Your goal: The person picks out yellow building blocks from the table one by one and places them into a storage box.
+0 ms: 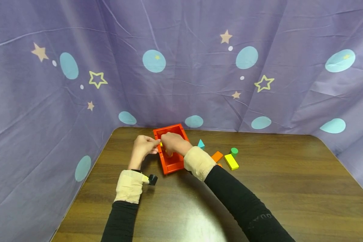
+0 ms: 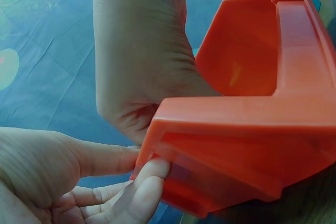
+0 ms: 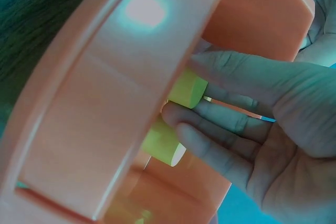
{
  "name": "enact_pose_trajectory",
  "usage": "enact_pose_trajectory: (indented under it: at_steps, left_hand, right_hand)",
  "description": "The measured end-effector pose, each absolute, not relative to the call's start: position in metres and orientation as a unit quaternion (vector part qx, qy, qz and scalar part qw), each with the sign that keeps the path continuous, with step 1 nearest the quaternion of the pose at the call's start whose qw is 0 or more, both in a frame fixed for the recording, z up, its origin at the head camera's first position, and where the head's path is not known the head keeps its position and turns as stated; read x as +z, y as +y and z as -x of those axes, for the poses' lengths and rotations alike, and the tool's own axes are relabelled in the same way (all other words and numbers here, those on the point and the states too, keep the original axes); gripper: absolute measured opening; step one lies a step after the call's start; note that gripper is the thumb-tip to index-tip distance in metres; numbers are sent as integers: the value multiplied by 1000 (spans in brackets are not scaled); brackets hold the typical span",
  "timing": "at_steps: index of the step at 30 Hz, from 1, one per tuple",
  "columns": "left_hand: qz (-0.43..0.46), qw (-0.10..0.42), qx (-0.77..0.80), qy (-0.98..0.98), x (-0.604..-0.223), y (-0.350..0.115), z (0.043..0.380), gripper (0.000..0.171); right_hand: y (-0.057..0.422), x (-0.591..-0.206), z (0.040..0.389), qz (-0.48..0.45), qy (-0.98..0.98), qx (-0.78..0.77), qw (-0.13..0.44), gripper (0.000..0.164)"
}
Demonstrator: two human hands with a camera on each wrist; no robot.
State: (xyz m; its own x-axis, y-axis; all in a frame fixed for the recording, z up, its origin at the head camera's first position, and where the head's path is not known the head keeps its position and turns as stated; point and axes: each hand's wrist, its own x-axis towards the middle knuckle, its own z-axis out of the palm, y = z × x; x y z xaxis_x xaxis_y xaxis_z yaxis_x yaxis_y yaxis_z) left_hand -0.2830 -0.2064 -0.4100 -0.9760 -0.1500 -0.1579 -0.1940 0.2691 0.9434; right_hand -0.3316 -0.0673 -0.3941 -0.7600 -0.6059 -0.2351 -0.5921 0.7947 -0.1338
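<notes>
A red plastic bin (image 1: 173, 168) sits tilted at an angle near the back of the table. My left hand (image 1: 143, 148) pinches the bin's left rim between thumb and fingers, as the left wrist view also shows. Reaching down into the bin, my right hand (image 1: 173, 143) has its thumb and fingers around a yellow block (image 3: 188, 88). A second yellow block (image 3: 165, 142), with a rounded side and a pale end, lies by its lower fingers. The bin's wall hides part of both blocks.
Right of the bin lie a blue triangular block (image 1: 201, 144), an orange block (image 1: 217, 156), a yellow rectangular block (image 1: 231, 162) and a green cylinder (image 1: 234, 152). Part of another orange piece shows beside the right sleeve. A purple patterned curtain (image 1: 175, 84) hangs behind the table.
</notes>
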Motion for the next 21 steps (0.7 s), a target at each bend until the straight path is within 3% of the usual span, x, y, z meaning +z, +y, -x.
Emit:
enact_pose_trajectory:
  at_steps: [21]
  left_hand:
    - [114,26,598,793,-409,-206,281,26]
  right_hand:
    - [-69,-394,327,311,942,-20,124,22]
